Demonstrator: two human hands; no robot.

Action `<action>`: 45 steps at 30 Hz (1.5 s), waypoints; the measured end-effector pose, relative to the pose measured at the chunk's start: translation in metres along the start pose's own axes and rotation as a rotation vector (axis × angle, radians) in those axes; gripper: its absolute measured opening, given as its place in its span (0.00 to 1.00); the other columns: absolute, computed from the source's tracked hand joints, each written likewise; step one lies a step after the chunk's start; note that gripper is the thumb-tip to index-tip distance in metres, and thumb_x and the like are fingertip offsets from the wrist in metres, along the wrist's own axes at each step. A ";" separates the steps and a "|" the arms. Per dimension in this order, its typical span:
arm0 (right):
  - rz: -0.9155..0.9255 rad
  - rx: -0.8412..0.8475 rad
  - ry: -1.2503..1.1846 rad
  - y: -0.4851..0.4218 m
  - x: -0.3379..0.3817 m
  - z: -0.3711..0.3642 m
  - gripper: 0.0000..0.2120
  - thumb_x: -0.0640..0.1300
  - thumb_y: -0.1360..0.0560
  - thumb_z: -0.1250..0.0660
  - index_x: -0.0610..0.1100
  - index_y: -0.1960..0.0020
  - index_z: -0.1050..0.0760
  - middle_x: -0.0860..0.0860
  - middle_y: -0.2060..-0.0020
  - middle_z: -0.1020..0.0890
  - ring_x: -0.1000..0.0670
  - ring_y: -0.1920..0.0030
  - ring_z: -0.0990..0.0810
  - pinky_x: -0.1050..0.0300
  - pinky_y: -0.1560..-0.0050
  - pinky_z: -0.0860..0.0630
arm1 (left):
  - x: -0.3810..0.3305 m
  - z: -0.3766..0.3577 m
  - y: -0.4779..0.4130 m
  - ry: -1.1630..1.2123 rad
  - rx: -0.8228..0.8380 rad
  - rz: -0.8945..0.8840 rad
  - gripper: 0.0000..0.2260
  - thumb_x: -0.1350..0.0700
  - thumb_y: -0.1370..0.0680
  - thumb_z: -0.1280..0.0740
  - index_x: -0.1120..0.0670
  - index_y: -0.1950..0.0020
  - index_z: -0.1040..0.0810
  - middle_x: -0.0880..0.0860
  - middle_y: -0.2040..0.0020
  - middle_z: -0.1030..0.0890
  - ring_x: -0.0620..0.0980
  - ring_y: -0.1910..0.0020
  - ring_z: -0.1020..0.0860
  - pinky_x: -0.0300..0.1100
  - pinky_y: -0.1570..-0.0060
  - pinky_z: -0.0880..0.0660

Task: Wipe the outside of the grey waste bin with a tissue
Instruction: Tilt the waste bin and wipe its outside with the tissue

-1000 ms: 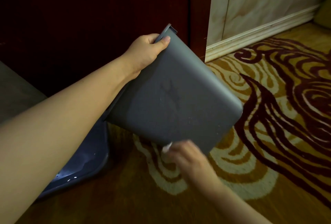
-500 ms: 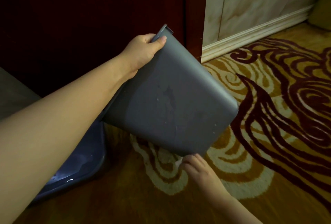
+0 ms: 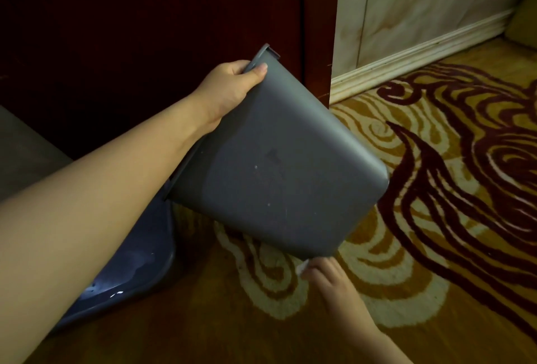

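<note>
The grey waste bin [image 3: 279, 166] is held tilted in the air, its rim at the upper left and its base toward the lower right. A dark smudge and small pale specks mark its broad side. My left hand [image 3: 229, 87] grips the rim, thumb on the outer wall. My right hand [image 3: 328, 276] sits just under the bin's lower corner, fingers closed on a white tissue [image 3: 302, 267]. Only a small bit of the tissue shows past the fingers.
A blue plastic basin [image 3: 130, 270] lies on the floor at lower left, partly under my left arm. Dark red wooden furniture [image 3: 145, 29] stands behind. A patterned yellow and maroon carpet [image 3: 436, 189] covers the floor, and a marble wall with skirting [image 3: 421, 52] runs at upper right.
My right hand with the tissue has slid down and to the right along the bin's lower edge, from over the wall to just below the corner. The left hand keeps its grip.
</note>
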State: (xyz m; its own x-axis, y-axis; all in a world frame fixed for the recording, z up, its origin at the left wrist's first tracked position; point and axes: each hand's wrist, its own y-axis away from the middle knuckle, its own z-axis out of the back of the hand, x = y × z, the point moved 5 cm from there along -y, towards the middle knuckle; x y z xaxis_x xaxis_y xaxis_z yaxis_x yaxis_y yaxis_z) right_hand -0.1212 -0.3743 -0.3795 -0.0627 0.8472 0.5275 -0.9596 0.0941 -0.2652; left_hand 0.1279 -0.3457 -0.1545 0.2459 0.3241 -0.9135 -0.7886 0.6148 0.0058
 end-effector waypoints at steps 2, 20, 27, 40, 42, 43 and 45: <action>0.037 0.041 -0.036 0.002 0.009 -0.001 0.11 0.36 0.32 0.26 0.45 0.52 0.21 0.51 0.52 0.21 0.54 0.50 0.22 0.63 0.51 0.23 | 0.000 0.001 0.002 -0.003 0.002 0.009 0.08 0.50 0.21 0.39 0.49 0.52 0.20 0.48 0.56 0.16 0.39 0.62 0.17 0.32 0.63 0.22; 0.377 -0.317 0.035 -0.145 0.056 0.095 0.09 0.34 0.25 0.34 0.37 0.46 0.21 0.41 0.48 0.20 0.43 0.49 0.22 0.53 0.46 0.25 | -0.007 -0.005 0.008 0.020 0.021 -0.001 0.06 0.53 0.21 0.39 0.49 0.53 0.22 0.48 0.58 0.18 0.39 0.64 0.18 0.31 0.65 0.23; 0.428 -0.038 0.075 -0.076 0.027 0.031 0.13 0.38 0.22 0.40 0.38 0.40 0.24 0.45 0.46 0.19 0.47 0.47 0.22 0.54 0.43 0.26 | -0.007 -0.004 0.004 -0.017 0.043 0.008 0.07 0.51 0.21 0.39 0.48 0.51 0.22 0.47 0.55 0.17 0.39 0.61 0.18 0.31 0.65 0.23; 0.254 -0.472 -0.129 -0.098 0.041 0.095 0.10 0.37 0.23 0.38 0.37 0.46 0.21 0.42 0.50 0.21 0.47 0.49 0.26 0.62 0.43 0.33 | -0.011 -0.015 -0.004 -0.010 0.027 0.001 0.06 0.51 0.22 0.38 0.48 0.53 0.21 0.47 0.57 0.17 0.39 0.64 0.17 0.32 0.66 0.24; 0.184 -0.557 -0.085 -0.129 0.038 0.123 0.07 0.35 0.25 0.36 0.36 0.49 0.21 0.40 0.51 0.22 0.45 0.50 0.25 0.64 0.45 0.34 | -0.012 -0.017 -0.004 -0.015 0.021 -0.015 0.07 0.51 0.22 0.38 0.48 0.54 0.21 0.47 0.58 0.17 0.39 0.64 0.18 0.32 0.65 0.23; 0.163 -0.552 -0.052 -0.141 0.036 0.131 0.07 0.34 0.25 0.36 0.36 0.49 0.21 0.40 0.51 0.22 0.44 0.50 0.25 0.64 0.45 0.34 | -0.012 -0.018 -0.004 -0.024 0.016 -0.022 0.07 0.51 0.22 0.38 0.48 0.54 0.21 0.47 0.58 0.17 0.39 0.64 0.18 0.32 0.65 0.23; 0.176 -0.482 0.010 -0.155 0.033 0.134 0.07 0.34 0.24 0.36 0.36 0.49 0.21 0.39 0.50 0.22 0.43 0.49 0.24 0.60 0.46 0.32 | -0.012 -0.019 -0.006 -0.045 0.007 -0.026 0.07 0.50 0.22 0.38 0.48 0.55 0.21 0.47 0.58 0.17 0.39 0.65 0.18 0.32 0.66 0.23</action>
State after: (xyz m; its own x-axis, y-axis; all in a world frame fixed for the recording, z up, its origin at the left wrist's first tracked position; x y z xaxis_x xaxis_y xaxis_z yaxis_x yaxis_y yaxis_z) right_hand -0.0108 -0.4312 -0.2129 -0.2069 0.8768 0.4340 -0.6993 0.1777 -0.6923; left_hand 0.1187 -0.3666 -0.1510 0.2921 0.3399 -0.8940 -0.7776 0.6285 -0.0151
